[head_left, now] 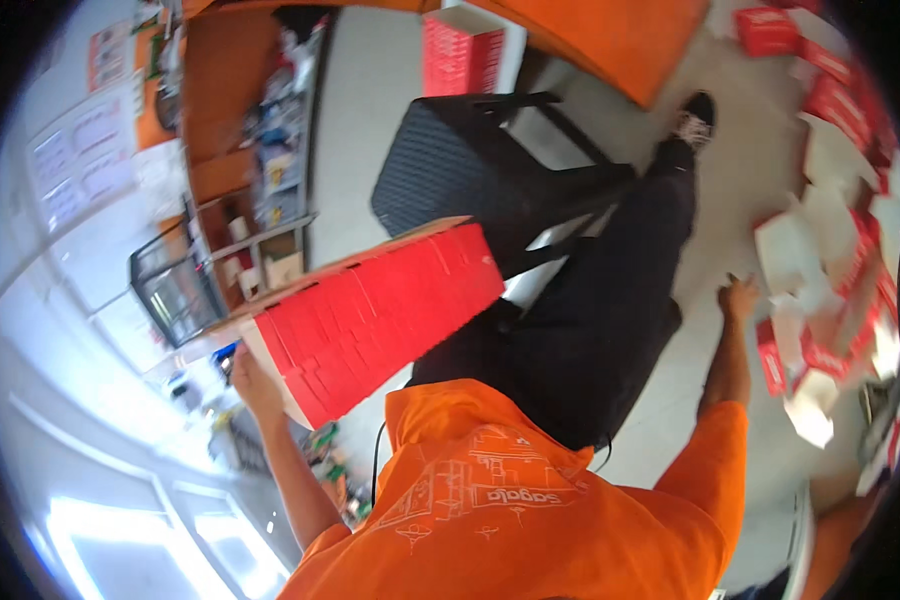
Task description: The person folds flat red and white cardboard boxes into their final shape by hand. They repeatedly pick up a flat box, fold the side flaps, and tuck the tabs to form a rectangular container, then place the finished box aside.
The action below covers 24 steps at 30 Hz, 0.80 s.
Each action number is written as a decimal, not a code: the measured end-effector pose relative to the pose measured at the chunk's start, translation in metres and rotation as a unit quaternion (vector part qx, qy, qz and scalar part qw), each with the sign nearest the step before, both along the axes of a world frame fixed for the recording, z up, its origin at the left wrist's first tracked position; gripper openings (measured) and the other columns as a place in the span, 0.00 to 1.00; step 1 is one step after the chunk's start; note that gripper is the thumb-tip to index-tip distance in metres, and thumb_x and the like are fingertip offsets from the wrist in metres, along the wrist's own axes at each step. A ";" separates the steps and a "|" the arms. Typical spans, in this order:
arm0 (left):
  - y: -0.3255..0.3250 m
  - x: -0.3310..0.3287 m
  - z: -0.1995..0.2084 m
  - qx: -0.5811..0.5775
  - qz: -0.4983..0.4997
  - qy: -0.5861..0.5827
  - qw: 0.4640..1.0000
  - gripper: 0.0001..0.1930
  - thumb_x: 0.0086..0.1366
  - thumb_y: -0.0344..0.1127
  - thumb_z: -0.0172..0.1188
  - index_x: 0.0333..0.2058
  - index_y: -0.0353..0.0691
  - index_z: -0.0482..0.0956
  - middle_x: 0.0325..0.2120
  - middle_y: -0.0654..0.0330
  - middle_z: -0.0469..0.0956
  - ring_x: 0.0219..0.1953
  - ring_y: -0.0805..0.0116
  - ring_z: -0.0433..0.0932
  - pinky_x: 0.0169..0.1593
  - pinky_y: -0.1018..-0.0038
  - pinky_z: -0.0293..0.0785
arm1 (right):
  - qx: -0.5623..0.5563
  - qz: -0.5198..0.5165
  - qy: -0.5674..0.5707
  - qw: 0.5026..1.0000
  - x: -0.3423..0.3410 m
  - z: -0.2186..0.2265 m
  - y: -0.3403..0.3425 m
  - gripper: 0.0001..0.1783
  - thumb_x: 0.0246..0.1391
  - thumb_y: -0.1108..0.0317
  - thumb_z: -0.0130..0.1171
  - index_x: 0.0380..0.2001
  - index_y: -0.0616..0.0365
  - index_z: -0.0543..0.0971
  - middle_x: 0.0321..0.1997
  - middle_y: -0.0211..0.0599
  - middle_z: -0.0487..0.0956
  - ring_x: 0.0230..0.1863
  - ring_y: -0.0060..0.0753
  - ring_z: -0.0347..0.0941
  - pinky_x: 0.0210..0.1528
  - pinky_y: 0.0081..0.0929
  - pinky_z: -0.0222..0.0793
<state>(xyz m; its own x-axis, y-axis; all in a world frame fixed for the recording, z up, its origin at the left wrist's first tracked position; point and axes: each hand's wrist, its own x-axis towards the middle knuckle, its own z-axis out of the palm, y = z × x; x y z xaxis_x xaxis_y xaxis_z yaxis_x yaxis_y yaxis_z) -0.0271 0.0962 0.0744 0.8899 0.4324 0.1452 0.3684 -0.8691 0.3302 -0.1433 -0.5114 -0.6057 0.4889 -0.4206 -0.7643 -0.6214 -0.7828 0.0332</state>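
Note:
My left hand (256, 384) grips the near left end of a long cardboard box (266, 352). The box is packed with a tight row of red flat cartons (380, 320) and is tilted in front of my left side. My right hand (738, 298) hangs out to the right with its fingers apart, nothing in them. Nearest to it is a heap of red and white cartons (820, 240), several of them standing open, with a gap between hand and heap.
A black woven-pattern stool (440, 170) stands before my legs. Beyond it are a red carton (460, 55) and an orange tabletop (610, 40). Cluttered shelves (280, 180) rise at the left. A person's arm (835, 545) shows at the lower right.

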 end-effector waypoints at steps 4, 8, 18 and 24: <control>-0.089 0.010 0.001 -0.005 0.092 -0.005 0.996 0.21 0.81 0.47 0.46 0.39 0.38 0.80 0.29 0.71 0.77 0.32 0.82 0.72 0.37 0.80 0.70 | -0.010 -0.034 0.062 0.997 0.017 -0.039 -0.022 0.36 0.57 0.61 0.53 0.70 0.19 0.69 0.85 0.27 0.41 0.81 0.63 0.40 0.72 0.68 0.54; -0.093 0.017 -0.002 -0.030 0.108 -0.011 0.994 0.21 0.81 0.48 0.46 0.38 0.38 0.79 0.28 0.71 0.76 0.31 0.83 0.70 0.35 0.80 0.69 | 0.008 0.015 0.105 0.994 0.038 -0.059 -0.038 0.37 0.58 0.65 0.54 0.72 0.31 0.66 0.79 0.33 0.56 0.77 0.55 0.51 0.67 0.67 0.63; -0.026 0.018 -0.021 -0.108 0.069 -0.047 0.991 0.21 0.81 0.48 0.46 0.35 0.39 0.78 0.27 0.72 0.74 0.30 0.84 0.67 0.32 0.80 0.66 | 0.009 0.002 -0.070 0.998 -0.001 -0.089 -0.008 0.31 0.56 0.68 0.58 0.65 0.50 0.74 0.73 0.47 0.66 0.75 0.51 0.59 0.64 0.54 0.70; 0.011 0.002 -0.038 -0.047 0.050 -0.053 0.996 0.21 0.81 0.48 0.46 0.33 0.40 0.77 0.25 0.73 0.71 0.28 0.84 0.64 0.31 0.79 0.63 | 0.050 -0.128 -0.161 0.977 0.030 -0.066 0.031 0.29 0.56 0.64 0.62 0.62 0.51 0.76 0.66 0.46 0.74 0.65 0.51 0.71 0.60 0.52 0.72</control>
